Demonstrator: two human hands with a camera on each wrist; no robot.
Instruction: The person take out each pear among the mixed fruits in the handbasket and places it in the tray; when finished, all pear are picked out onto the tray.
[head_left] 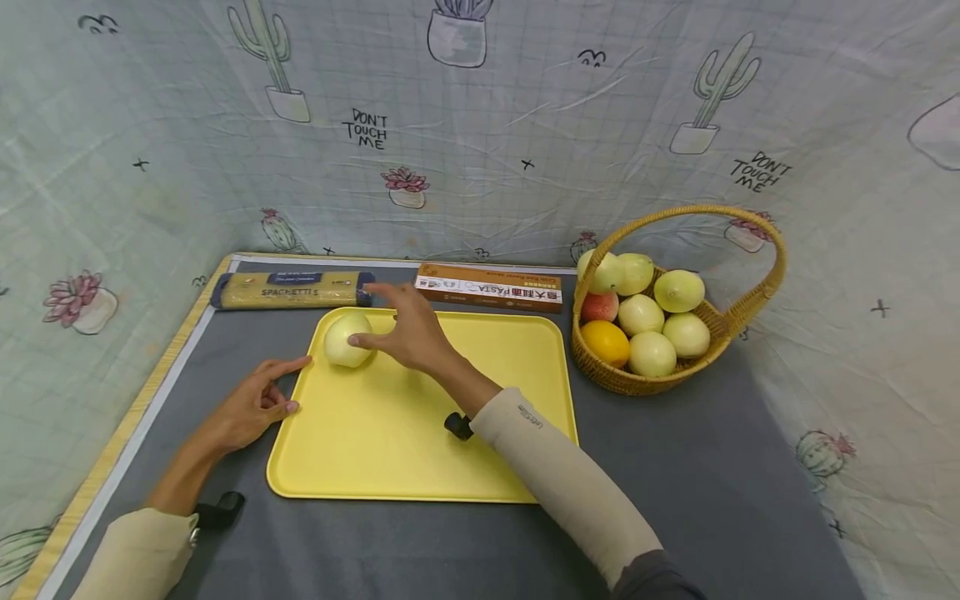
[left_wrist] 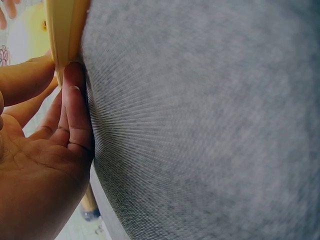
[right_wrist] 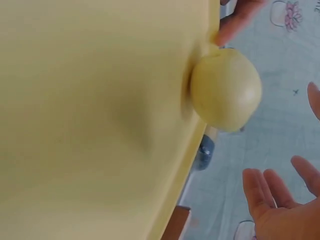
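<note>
A pale yellow-green apple [head_left: 345, 340] sits in the far left corner of a yellow tray [head_left: 390, 442]. My right hand [head_left: 416, 333] is just right of the apple, its thumb and fingers spread. In the right wrist view a gap shows between those fingers and the apple [right_wrist: 227, 90], and the palm holds nothing. At the tray's left edge, my left hand [head_left: 243, 412] pinches the rim. The left wrist view shows its thumb on one side of the tray rim [left_wrist: 67, 35] and fingertips on the other.
Behind the tray lie a spaghetti pack [head_left: 300, 291] and a brown pasta box [head_left: 487, 287]. On the right stands a wicker basket [head_left: 626, 383] with a tall handle, holding several pale fruits, an orange [head_left: 606, 343] and a reddish fruit [head_left: 600, 307]. A printed cloth [head_left: 480, 150] hangs behind.
</note>
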